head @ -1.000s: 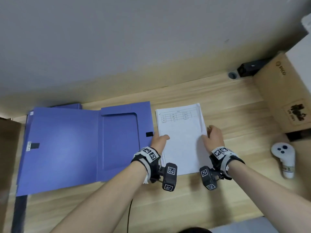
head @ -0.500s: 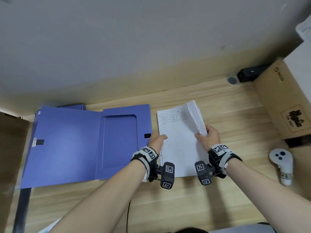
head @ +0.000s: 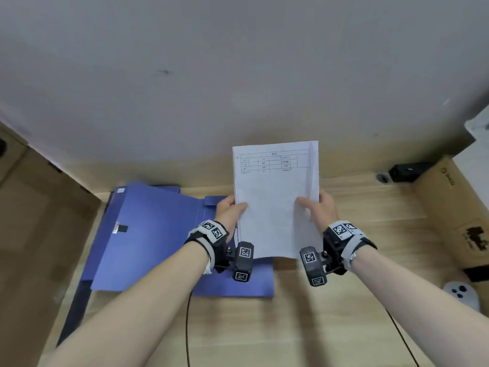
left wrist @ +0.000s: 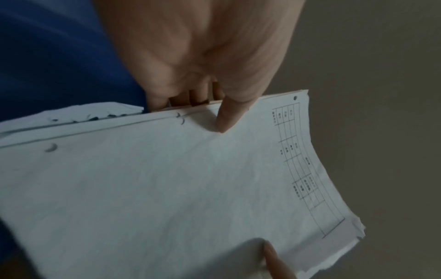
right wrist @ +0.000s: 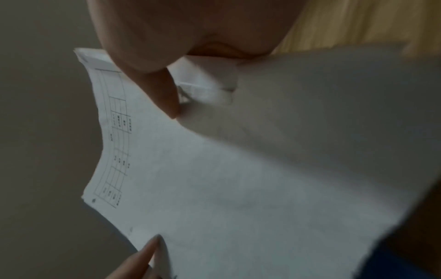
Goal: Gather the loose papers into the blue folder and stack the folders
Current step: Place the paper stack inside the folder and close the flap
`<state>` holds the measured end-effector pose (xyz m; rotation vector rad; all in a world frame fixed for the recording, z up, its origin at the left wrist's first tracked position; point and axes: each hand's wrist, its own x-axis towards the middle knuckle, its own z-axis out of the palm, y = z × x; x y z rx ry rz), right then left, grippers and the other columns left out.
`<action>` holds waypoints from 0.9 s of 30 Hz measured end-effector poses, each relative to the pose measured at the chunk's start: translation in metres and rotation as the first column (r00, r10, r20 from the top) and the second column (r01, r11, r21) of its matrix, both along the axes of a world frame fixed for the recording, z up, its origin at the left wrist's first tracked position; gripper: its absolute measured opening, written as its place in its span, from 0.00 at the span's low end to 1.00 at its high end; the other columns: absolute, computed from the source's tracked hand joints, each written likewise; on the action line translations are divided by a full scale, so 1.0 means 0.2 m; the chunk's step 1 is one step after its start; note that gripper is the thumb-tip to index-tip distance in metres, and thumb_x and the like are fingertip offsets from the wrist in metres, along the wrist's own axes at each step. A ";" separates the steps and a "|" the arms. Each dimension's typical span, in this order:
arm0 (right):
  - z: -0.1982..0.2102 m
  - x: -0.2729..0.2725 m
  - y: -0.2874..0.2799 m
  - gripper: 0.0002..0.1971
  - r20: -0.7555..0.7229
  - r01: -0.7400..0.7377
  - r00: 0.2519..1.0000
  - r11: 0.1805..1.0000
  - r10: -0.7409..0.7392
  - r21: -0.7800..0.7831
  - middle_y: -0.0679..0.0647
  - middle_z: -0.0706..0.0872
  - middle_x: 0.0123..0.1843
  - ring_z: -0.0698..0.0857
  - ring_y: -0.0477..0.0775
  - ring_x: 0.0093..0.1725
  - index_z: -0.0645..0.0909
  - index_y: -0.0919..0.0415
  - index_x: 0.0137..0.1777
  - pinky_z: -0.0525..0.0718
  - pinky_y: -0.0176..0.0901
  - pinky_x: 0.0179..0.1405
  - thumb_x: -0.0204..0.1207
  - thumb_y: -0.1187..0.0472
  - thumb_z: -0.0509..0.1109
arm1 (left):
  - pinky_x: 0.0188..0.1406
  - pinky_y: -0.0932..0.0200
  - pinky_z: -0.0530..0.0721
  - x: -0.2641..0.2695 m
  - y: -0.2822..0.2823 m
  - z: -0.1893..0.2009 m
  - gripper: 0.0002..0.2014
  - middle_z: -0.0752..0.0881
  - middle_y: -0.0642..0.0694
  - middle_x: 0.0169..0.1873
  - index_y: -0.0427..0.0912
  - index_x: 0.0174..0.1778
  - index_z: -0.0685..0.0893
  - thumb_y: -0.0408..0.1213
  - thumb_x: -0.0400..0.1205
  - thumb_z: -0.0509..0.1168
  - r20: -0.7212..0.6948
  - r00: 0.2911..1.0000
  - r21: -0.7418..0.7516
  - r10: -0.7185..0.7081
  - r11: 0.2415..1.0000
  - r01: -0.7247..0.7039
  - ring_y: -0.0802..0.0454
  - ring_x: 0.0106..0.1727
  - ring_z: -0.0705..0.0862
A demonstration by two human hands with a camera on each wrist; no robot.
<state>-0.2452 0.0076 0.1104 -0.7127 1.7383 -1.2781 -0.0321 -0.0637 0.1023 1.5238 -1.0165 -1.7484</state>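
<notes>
The stack of white printed paper sheets (head: pixel 275 202) stands upright off the desk — left hand (head: pixel 230 210) and right hand (head: pixel 321 209) pinching its edges — with the open blue cardboard folder (head: pixel 158 234) at nine o'clock; unevenly aligned sheets may slip out.

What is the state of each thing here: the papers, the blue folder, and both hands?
Stack of papers: lifted off the desk, held upright, printed table at top.
Blue folder: lying open on the desk, no papers visible inside.
Left hand: grips the stack's left edge, thumb on the front.
Right hand: grips the stack's right edge, thumb on the front.
</notes>
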 end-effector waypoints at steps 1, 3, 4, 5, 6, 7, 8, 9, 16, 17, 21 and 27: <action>0.02 0.07 -0.04 0.08 0.032 -0.018 0.999 1.000 0.018 -0.009 0.56 0.87 0.42 0.84 0.53 0.35 0.83 0.61 0.52 0.77 0.34 0.21 0.74 0.68 0.73 | 0.63 0.42 0.85 0.08 -0.03 0.03 0.14 0.88 0.36 0.56 0.32 0.64 0.82 0.24 0.83 0.62 -0.003 1.000 -0.051 0.015 0.999 -0.015 0.40 0.54 0.87; 0.06 0.23 -0.13 0.09 0.105 -0.051 0.993 0.998 0.055 -0.034 0.59 0.89 0.44 0.85 0.58 0.38 0.85 0.62 0.50 0.80 0.42 0.29 0.69 0.65 0.76 | 0.63 0.42 0.86 0.23 -0.07 0.08 0.11 0.90 0.37 0.55 0.34 0.59 0.84 0.25 0.82 0.64 0.012 0.998 -0.151 0.057 0.987 -0.055 0.40 0.55 0.88; 0.08 0.30 -0.17 0.12 0.134 -0.058 0.989 0.997 0.065 -0.053 0.60 0.90 0.44 0.86 0.59 0.39 0.86 0.63 0.49 0.83 0.47 0.35 0.65 0.63 0.77 | 0.63 0.43 0.86 0.31 -0.09 0.09 0.10 0.90 0.37 0.55 0.36 0.57 0.85 0.26 0.82 0.64 0.021 0.997 -0.188 0.077 0.979 -0.072 0.40 0.56 0.89; 0.08 0.37 -0.21 0.15 0.154 -0.059 0.986 0.996 0.069 -0.069 0.60 0.91 0.46 0.88 0.59 0.41 0.87 0.65 0.50 0.85 0.50 0.41 0.62 0.63 0.77 | 0.62 0.44 0.86 0.38 -0.11 0.09 0.08 0.90 0.36 0.55 0.38 0.55 0.85 0.26 0.82 0.65 0.017 0.995 -0.210 0.098 0.973 -0.092 0.40 0.57 0.88; 0.09 0.44 -0.24 0.18 0.167 -0.065 0.983 0.995 0.078 -0.082 0.61 0.91 0.47 0.89 0.59 0.43 0.87 0.67 0.51 0.87 0.52 0.45 0.59 0.63 0.77 | 0.61 0.45 0.86 0.45 -0.13 0.09 0.08 0.90 0.36 0.55 0.40 0.53 0.85 0.26 0.81 0.65 0.004 0.993 -0.224 0.120 0.968 -0.116 0.40 0.57 0.88; 0.08 0.49 -0.27 0.21 0.171 -0.075 0.981 0.994 0.088 -0.080 0.62 0.92 0.49 0.89 0.60 0.44 0.87 0.69 0.53 0.87 0.54 0.48 0.58 0.63 0.77 | 0.59 0.49 0.87 0.51 -0.14 0.08 0.09 0.89 0.37 0.54 0.41 0.51 0.84 0.24 0.81 0.65 -0.013 0.990 -0.224 0.142 0.964 -0.141 0.41 0.56 0.88; 0.07 0.55 -0.29 0.22 0.172 -0.090 0.980 0.994 0.101 -0.068 0.63 0.92 0.50 0.89 0.61 0.46 0.87 0.69 0.53 0.87 0.56 0.50 0.57 0.63 0.77 | 0.53 0.55 0.88 0.57 -0.15 0.07 0.11 0.89 0.39 0.52 0.40 0.51 0.84 0.21 0.81 0.63 -0.032 0.986 -0.208 0.166 0.964 -0.169 0.43 0.53 0.88; 0.06 0.60 -0.30 0.21 0.174 -0.108 0.978 0.993 0.115 -0.050 0.62 0.91 0.49 0.89 0.61 0.46 0.87 0.68 0.52 0.86 0.57 0.51 0.56 0.63 0.77 | 0.47 0.60 0.88 0.62 -0.15 0.05 0.14 0.89 0.40 0.50 0.38 0.52 0.84 0.18 0.80 0.60 -0.051 0.982 -0.183 0.183 0.965 -0.189 0.46 0.50 0.87; -0.14 0.78 -0.22 0.14 0.151 -0.178 0.973 0.984 0.174 0.015 0.59 0.92 0.50 0.90 0.62 0.53 0.89 0.57 0.46 0.88 0.59 0.54 0.59 0.67 0.78 | 0.37 0.66 0.84 0.79 -0.05 -0.19 0.12 0.87 0.46 0.44 0.37 0.55 0.82 0.20 0.79 0.64 0.032 0.984 -0.040 0.176 0.984 -0.175 0.47 0.48 0.85; -0.15 0.78 -0.22 0.13 0.162 -0.155 0.975 0.988 0.150 0.017 0.57 0.92 0.48 0.90 0.59 0.50 0.88 0.56 0.45 0.89 0.54 0.50 0.62 0.70 0.78 | 0.34 0.69 0.84 0.79 -0.04 -0.21 0.12 0.87 0.46 0.43 0.38 0.55 0.82 0.21 0.79 0.65 0.046 0.986 -0.032 0.160 0.987 -0.158 0.49 0.45 0.85; -0.15 0.79 -0.19 0.13 0.186 -0.124 0.976 0.992 0.117 0.028 0.47 0.91 0.41 0.88 0.40 0.36 0.86 0.54 0.44 0.81 0.31 0.25 0.59 0.64 0.78 | 0.22 0.75 0.78 0.74 0.00 -0.27 0.08 0.86 0.50 0.36 0.40 0.51 0.85 0.25 0.79 0.69 0.094 0.993 -0.047 0.076 0.996 -0.072 0.61 0.33 0.87; -0.29 0.75 -0.26 0.14 0.164 -0.060 0.985 0.996 0.048 0.071 0.58 0.92 0.48 0.90 0.58 0.45 0.88 0.62 0.50 0.86 0.41 0.31 0.64 0.62 0.81 | 0.33 0.71 0.86 0.74 -0.06 -0.32 0.09 0.90 0.51 0.40 0.41 0.49 0.87 0.31 0.75 0.76 0.120 0.990 -0.063 0.072 0.996 -0.065 0.57 0.38 0.88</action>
